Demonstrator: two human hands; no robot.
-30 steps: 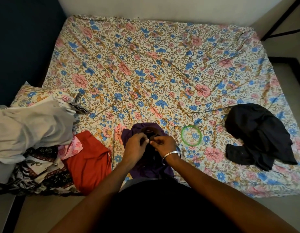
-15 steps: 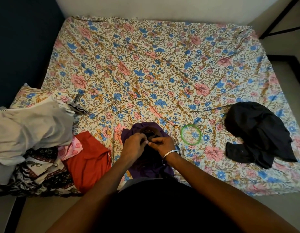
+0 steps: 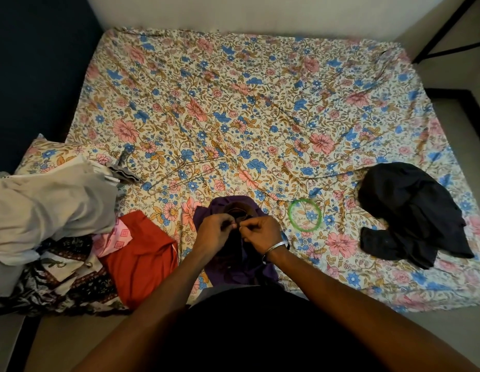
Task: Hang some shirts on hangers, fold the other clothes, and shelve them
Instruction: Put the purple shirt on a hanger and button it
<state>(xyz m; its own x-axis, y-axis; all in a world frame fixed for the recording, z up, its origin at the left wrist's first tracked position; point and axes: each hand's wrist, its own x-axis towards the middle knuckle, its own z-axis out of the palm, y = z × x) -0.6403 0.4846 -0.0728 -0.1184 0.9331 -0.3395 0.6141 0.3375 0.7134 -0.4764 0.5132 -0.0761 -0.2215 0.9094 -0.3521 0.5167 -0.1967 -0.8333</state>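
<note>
A purple shirt (image 3: 240,269) lies at the near edge of the floral bed (image 3: 260,103). My left hand (image 3: 214,232) and my right hand (image 3: 260,233) meet just below its collar, both pinching the front placket. A thin wire hanger (image 3: 179,174) lies flat on the sheet beyond the shirt, to the left. A red garment (image 3: 142,256) sits left of the purple shirt. A dark crumpled garment (image 3: 413,210) rests on the right side of the bed.
A heap of clothes fills the near left: a grey-white garment (image 3: 50,202), a pink patterned piece (image 3: 112,237) and a black patterned cloth (image 3: 61,280). A green ring (image 3: 304,215) lies right of my hands. A floral pillow (image 3: 45,154) sits behind the heap.
My hands stay on the purple shirt's front near the collar, with only small finger movements. Nothing else on the bed has moved.
</note>
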